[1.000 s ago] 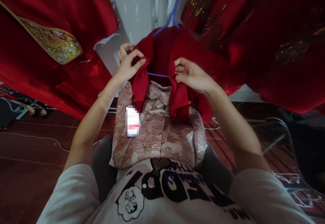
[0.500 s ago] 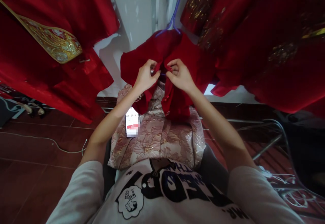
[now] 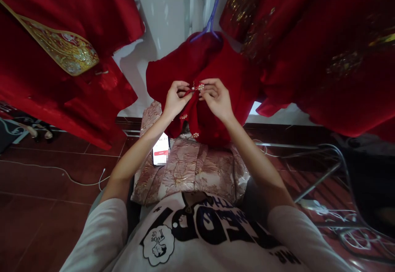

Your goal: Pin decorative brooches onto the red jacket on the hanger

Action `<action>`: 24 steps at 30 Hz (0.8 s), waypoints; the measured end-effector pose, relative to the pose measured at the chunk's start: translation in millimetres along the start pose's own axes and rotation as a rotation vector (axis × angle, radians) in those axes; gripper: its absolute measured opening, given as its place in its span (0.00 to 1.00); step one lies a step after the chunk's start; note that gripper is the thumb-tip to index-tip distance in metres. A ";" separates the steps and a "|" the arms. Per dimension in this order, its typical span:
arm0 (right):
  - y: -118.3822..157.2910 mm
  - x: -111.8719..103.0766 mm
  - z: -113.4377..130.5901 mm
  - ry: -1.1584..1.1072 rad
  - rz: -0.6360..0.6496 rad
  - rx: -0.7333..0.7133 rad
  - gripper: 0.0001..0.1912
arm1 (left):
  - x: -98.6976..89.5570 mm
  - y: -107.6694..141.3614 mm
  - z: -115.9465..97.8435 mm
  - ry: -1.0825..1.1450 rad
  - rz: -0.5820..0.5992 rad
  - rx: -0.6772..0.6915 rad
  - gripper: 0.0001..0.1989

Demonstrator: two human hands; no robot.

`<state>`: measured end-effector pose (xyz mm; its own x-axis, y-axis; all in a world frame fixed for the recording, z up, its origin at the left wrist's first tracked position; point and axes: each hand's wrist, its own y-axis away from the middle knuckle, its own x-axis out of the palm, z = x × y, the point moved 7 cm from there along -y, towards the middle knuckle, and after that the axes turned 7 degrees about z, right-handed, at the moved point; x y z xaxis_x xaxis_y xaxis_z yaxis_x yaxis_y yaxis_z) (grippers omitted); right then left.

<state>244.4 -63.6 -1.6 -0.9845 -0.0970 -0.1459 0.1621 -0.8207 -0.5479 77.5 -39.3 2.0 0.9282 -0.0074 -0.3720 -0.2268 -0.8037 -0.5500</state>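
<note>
A red garment (image 3: 237, 87) hangs in front of me on a purple hanger (image 3: 210, 19). Its two front edges meet at a pearl-like flower fastener (image 3: 200, 87), between my hands. My left hand (image 3: 176, 98) pinches the left edge of the garment. With bent fingers, my right hand (image 3: 218, 98) grips the right edge beside the flower fastener. Lower on the front sit more beaded fasteners (image 3: 195, 135). Whether the fastener is hooked together, I cannot tell.
A pink-and-gold brocade piece (image 3: 182, 173) lies across my lap with a lit phone (image 3: 160, 152) on it. Red garments with gold embroidery (image 3: 72, 54) hang on both sides. A metal-framed chair (image 3: 342, 161) stands at the right; a white cable (image 3: 74, 179) crosses the floor.
My hands have come closer together and slightly down, drawing the two front edges together. The gap in the garment's front has closed, and the flower fastener now shows between my fingers.
</note>
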 end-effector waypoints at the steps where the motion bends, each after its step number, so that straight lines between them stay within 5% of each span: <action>1: 1.1 -0.1 2.5 0.005 -0.006 -0.002 0.20 | 1.0 0.0 -2.0 -0.012 0.014 -0.004 0.11; 11: 8.7 -4.6 33.5 0.220 -0.089 -0.014 0.18 | -1.6 6.8 -59.7 -0.376 0.244 0.208 0.09; 24: 3.7 -9.8 40.3 0.200 -0.075 0.032 0.21 | 0.3 -7.5 -80.9 -0.489 0.337 0.227 0.03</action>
<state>251.9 -88.3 31.0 -0.9603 0.0761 -0.2686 0.0839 -0.8390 -0.5377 103.3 -81.4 66.5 0.5652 0.0776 -0.8213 -0.5897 -0.6582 -0.4680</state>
